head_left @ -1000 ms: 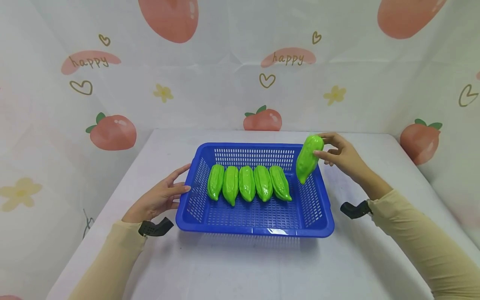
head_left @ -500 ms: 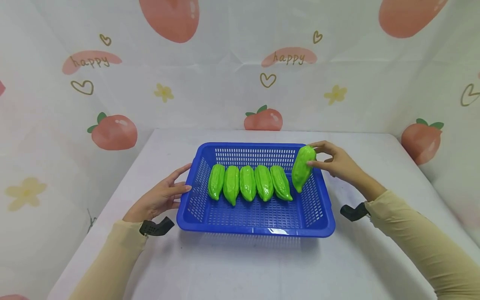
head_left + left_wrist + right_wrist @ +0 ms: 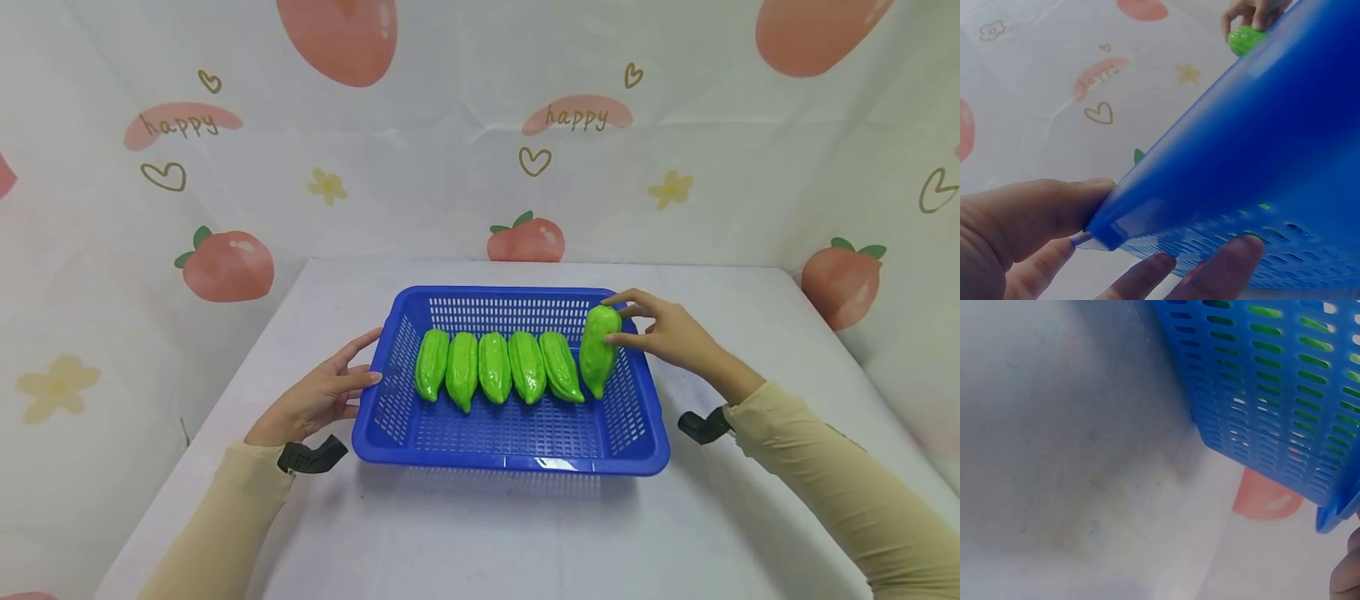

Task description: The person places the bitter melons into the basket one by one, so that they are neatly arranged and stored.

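Observation:
A blue plastic basket [image 3: 465,461] with slotted walls stands on the table. Side by side in it lie several glossy green bitter melons [image 3: 495,368], tips toward the front. My right hand [image 3: 670,335] pinches another bitter melon [image 3: 597,354] near its thick top end, tip down, inside the basket's right side. At the left end, my left hand [image 3: 315,392] grips the rim. In the left wrist view its thumb [image 3: 1041,212] is on the rim and its fingers reach below against the slotted wall. The right wrist view has only a sliver of my right hand [image 3: 1346,569].
A white cloth covers the table [image 3: 480,533]. Behind and on both sides hangs a white curtain [image 3: 420,192] printed with peaches, hearts and flowers. Black wrist cameras [image 3: 313,455] sit at both sleeves.
My right hand has moved left and down, bringing its bitter melon from over the basket's right rim to inside, beside the row. My left hand and the basket have stayed put.

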### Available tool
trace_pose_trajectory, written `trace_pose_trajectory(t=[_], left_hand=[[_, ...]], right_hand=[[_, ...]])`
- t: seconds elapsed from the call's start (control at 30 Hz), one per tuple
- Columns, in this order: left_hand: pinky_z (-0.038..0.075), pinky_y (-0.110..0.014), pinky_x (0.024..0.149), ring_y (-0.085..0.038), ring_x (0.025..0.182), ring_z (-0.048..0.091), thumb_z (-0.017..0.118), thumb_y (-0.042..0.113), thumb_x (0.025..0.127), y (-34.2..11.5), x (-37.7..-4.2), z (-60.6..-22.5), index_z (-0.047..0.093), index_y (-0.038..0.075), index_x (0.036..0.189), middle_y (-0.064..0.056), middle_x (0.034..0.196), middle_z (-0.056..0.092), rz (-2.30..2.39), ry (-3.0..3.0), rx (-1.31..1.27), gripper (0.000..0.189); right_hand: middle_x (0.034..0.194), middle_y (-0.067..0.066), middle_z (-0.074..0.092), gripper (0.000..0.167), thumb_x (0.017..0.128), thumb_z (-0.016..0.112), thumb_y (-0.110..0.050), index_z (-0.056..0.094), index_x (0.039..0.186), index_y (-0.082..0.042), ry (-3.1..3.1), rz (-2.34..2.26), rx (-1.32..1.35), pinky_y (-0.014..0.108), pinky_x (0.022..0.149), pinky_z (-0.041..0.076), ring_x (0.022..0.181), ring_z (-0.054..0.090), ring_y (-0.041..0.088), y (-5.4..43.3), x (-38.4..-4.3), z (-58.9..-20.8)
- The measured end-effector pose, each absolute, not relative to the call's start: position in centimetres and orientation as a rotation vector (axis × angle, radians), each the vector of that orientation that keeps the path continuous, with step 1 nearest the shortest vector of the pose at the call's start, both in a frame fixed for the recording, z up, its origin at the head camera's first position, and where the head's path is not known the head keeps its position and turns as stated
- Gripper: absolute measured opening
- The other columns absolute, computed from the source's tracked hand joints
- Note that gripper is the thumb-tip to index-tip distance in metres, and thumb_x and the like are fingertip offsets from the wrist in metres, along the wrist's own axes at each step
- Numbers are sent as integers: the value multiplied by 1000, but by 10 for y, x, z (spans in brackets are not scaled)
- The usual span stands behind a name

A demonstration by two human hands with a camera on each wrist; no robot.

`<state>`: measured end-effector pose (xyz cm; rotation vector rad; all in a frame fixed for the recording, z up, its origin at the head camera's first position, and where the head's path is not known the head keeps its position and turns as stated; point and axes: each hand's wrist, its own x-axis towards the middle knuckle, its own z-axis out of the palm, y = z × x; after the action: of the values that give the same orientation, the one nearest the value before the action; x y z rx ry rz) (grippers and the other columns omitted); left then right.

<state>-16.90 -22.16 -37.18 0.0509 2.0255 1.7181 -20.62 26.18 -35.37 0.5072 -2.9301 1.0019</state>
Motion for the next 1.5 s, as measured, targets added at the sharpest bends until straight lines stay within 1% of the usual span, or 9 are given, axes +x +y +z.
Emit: trace_pose_trajectory(t=[0.17,0.3,0.6,0.8,0.93,1.1,1.3,1.4,1.5], left_hand=[[55,-47,89,-26,108,66,66,27,93,-222,-169,-373,11,39,155,-23,151,34,1728,2020,49,84],[55,-46,89,-25,108,66,66,27,93,-222,-169,-373,10,40,155,-22,150,35,1726,2020,50,84],[55,-46,89,-26,108,66,65,27,93,-221,-170,-372,10,41,154,-22,150,36,1721,2018,51,83],[54,-48,90,-28,111,64,65,28,93,-222,-170,-372,10,41,154,-21,151,35,1714,2025,69,84],[54,-48,90,-27,111,64,65,27,93,-222,-170,-372,9,40,155,-22,151,34,1712,2028,70,84],[54,-48,90,-27,111,64,65,27,93,-222,-170,-372,9,40,155,-22,152,34,1709,2032,65,84],[54,-48,90,-28,111,64,65,27,93,-222,-170,-372,9,39,155,-22,151,34,1711,2028,66,84],[54,-48,90,-28,111,64,65,27,93,-221,-169,-371,9,39,155,-22,151,35,1713,2025,66,84],[54,-48,90,-28,111,64,65,27,93,-221,-169,-371,9,39,155,-22,151,35,1714,2025,65,84]], right_hand=[[119,20,66,55,82,74,-45,55,130,-23,-2960,840,541,54,83,54,104,63,41,257,-206,-353],[116,18,68,56,82,73,-48,56,129,-23,-2977,737,567,47,77,55,95,66,35,252,-205,-354],[119,19,67,59,86,69,-48,52,135,-19,-3008,603,566,56,88,52,106,64,42,246,-203,-353],[118,17,68,52,88,67,-45,53,133,-26,-3017,465,599,53,79,56,99,67,39,242,-202,-351],[119,15,68,47,89,67,-44,57,131,-26,-3037,392,605,52,77,56,101,66,39,239,-201,-349],[124,14,65,53,86,69,-45,57,133,-24,-3061,357,611,51,76,56,105,65,38,238,-202,-349],[131,20,59,63,82,71,-51,56,136,-23,-3096,315,595,53,78,56,108,63,41,236,-203,-347],[130,20,60,62,81,72,-50,57,135,-23,-3092,311,593,51,76,56,106,64,41,235,-202,-347],[126,17,64,57,81,74,-48,59,130,-23,-3082,312,586,46,68,57,98,67,37,235,-203,-349]])
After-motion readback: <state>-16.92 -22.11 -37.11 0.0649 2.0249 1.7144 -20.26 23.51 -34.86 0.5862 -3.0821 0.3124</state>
